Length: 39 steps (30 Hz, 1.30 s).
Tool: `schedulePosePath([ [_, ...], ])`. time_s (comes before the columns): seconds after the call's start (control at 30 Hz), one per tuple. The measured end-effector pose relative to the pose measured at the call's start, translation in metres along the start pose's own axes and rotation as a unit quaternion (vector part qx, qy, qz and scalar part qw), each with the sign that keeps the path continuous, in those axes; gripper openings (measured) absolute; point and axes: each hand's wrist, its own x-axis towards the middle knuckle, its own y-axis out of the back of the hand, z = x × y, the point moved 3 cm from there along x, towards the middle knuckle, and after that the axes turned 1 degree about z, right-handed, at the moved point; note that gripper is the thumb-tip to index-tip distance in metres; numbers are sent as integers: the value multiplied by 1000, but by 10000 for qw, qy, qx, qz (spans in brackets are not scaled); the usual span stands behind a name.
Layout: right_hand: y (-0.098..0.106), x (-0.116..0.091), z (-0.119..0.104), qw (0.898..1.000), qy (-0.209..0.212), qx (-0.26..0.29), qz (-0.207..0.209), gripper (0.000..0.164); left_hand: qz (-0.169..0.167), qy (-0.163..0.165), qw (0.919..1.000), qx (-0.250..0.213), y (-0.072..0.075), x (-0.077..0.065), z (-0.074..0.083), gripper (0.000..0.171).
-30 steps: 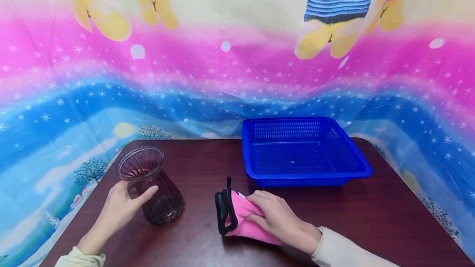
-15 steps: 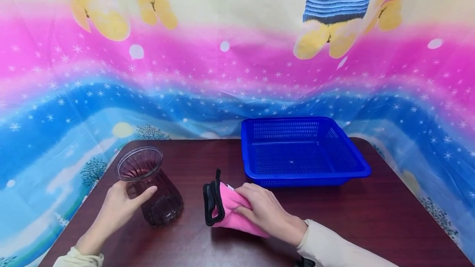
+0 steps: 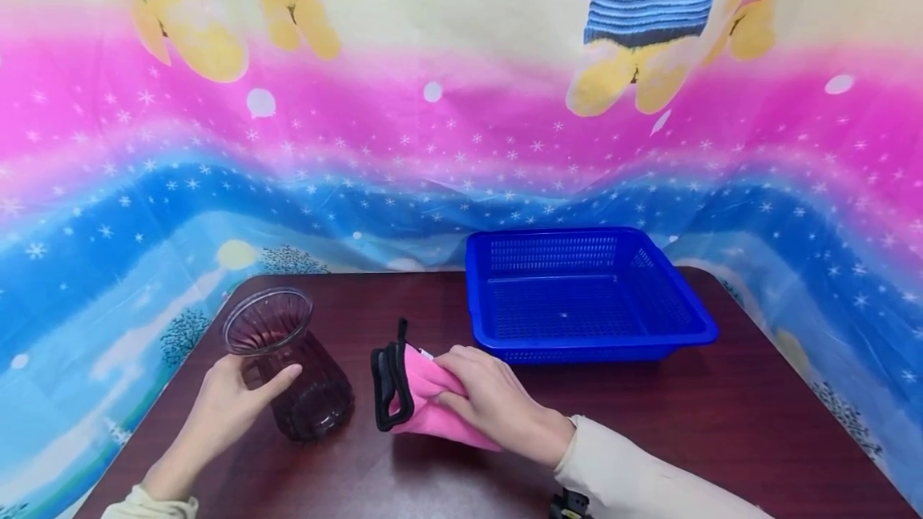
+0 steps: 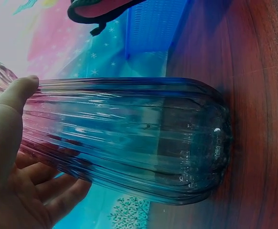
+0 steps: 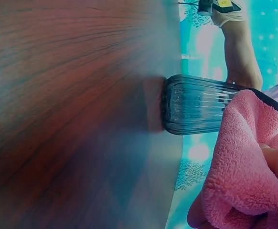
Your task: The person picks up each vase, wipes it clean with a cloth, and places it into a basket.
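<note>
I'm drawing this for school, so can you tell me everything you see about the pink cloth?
The pink cloth looks soft and fuzzy, like towel fabric, with black edging. It is folded, and a small black loop and a little white tag stick out. The right hand grips it above the wooden-looking table, apart from the glass vase.

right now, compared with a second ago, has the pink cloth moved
Yes. In the head view the pink cloth has moved left relative to the blue basket, closer to the glass vase.
</note>
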Motion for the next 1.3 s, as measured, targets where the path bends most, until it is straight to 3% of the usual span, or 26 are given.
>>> schedulePosePath([
  [0.7, 1, 30, -15, 9998, -135, 100, 93, 21, -125, -3, 9998, -163, -1, 5, 7, 38],
  [1.3, -10, 48, -27, 9996, -233, 144, -51, 24, -84, 37, 9999, -103, -1, 1, 1, 40],
])
